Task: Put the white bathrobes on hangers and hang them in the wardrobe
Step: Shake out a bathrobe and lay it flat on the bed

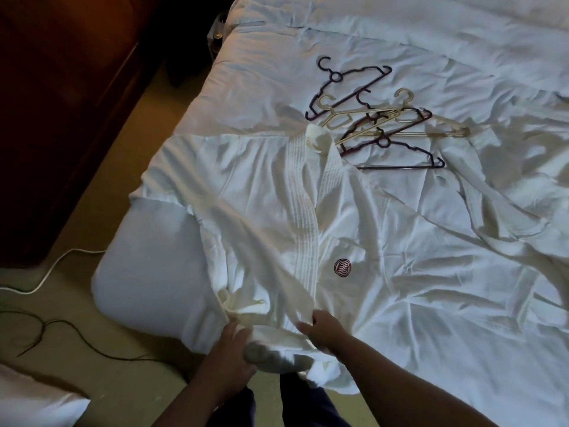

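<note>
I have the white bathrobe (pixel 308 211) spread front-up on the bed (pixel 431 41), collar away from me, ribbed lapels crossed and a round red logo (pixel 342 267) on its chest. My left hand (pixel 229 355) is at the bathrobe's near hem, fingers curled into a bunch of the cloth. My right hand (pixel 323 332) is just beside it on the same hem, fingers and thumb closed on a fold that rises, blurred, across the bathrobe's left half. Just past the bathrobe's collar lies a tangled heap of hangers (pixel 382 142), dark and cream ones crossing, the nearest dark one touching the collar's edge. Right of the bathrobe more rumpled white cloth (pixel 492 217) lies on the covers; I cannot tell what it is. Left of the bathrobe, down on the floor, runs a white cable (pixel 49 269).
</note>
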### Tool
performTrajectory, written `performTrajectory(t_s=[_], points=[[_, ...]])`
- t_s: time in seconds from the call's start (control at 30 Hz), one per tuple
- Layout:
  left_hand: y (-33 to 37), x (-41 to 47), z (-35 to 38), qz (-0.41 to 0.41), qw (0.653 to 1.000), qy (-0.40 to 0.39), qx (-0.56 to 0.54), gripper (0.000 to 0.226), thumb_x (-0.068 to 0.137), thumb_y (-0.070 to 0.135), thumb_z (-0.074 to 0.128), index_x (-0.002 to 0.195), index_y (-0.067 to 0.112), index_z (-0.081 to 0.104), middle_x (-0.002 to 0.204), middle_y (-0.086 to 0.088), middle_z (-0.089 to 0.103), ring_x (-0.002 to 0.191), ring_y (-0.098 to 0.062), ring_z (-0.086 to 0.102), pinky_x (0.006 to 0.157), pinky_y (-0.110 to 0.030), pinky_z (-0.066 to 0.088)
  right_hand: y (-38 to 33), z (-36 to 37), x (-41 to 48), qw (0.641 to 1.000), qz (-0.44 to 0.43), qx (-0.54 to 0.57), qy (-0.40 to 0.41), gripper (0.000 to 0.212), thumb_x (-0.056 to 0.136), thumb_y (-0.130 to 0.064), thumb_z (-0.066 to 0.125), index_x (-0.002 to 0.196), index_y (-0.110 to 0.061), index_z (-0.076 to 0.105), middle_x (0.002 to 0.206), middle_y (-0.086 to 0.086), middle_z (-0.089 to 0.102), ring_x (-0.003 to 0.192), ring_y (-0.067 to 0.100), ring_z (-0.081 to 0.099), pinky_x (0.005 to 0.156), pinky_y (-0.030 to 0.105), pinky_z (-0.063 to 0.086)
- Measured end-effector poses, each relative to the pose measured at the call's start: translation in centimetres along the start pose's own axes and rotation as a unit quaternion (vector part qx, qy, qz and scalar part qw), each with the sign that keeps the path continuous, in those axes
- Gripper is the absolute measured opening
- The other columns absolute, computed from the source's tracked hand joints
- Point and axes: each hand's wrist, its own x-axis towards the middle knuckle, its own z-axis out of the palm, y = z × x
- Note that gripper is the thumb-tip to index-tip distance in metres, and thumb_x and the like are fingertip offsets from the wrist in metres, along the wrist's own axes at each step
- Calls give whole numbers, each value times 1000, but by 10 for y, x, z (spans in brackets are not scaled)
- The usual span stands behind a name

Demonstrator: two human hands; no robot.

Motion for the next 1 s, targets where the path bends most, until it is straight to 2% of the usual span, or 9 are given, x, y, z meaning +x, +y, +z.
performTrajectory(t_s=[0.1,0.2,0.3,0.4,0.53,0.67,0.77,0.83,1.0], points=[[-5,3,5,15,998,-22,61,81,79,51,48,152,24,28,160,1,18,146,-20,28,113,-29,31,9,17,-10,997,-9,-74,15,37,103,-32,47,130,-7,52,133,13,55,121,28,54,88,28,42],[-13,5,8,53,994,-8,98,53,91,44,52,141,30,38,145,6,37,128,-17,47,98,-31,42,12,18,-22,992,11,-118,33,32,104,-20,40,131,-11,54,136,12,50,128,28,51,111,38,38],[-26,0,3,103,985,61,127,40,88,43,45,125,36,31,129,-1,52,111,-25,61,87,-34,52,7,16,-40,979,49,-129,151,32,100,-17,41,132,-18,41,125,4,58,119,26,59,104,38,44],[-40,-7,-11,188,966,145,102,35,86,44,40,120,34,40,111,-5,60,89,-28,69,71,-35,58,8,31,-60,955,59,-146,251,45,93,-16,45,136,-19,35,132,6,48,119,26,54,104,39,38],[-62,-23,-21,241,950,177,92,45,90,32,46,134,25,53,138,-6,48,114,-24,60,89,-39,56,17,75,-89,935,113,5,338,44,88,-29,57,128,-23,41,129,4,39,121,27,44,107,38,34],[-102,-47,-19,199,963,174,50,48,80,26,66,127,25,57,137,-8,43,122,-32,55,90,-42,56,34,109,-108,923,226,168,262,47,91,-30,58,130,-14,37,134,11,36,123,32,42,105,40,37],[-125,-74,-22,128,983,131,16,41,76,43,59,116,39,52,123,-1,45,119,-29,54,90,-43,54,47,122,-111,938,200,207,192,52,90,-29,63,135,-14,41,138,13,41,121,32,49,105,41,42],[-132,-82,-27,92,990,99,30,49,76,51,56,121,32,56,121,-2,51,118,-25,54,95,-34,48,49,119,-109,942,181,221,173,56,91,-29,64,141,-17,41,142,13,41,121,32,53,104,42,45],[-115,-71,-26,52,995,41,68,52,94,29,65,141,16,48,140,-5,51,124,-18,51,100,-27,41,45,110,-91,946,150,252,141,62,89,-46,65,144,-30,43,141,9,43,119,32,54,98,40,46]])
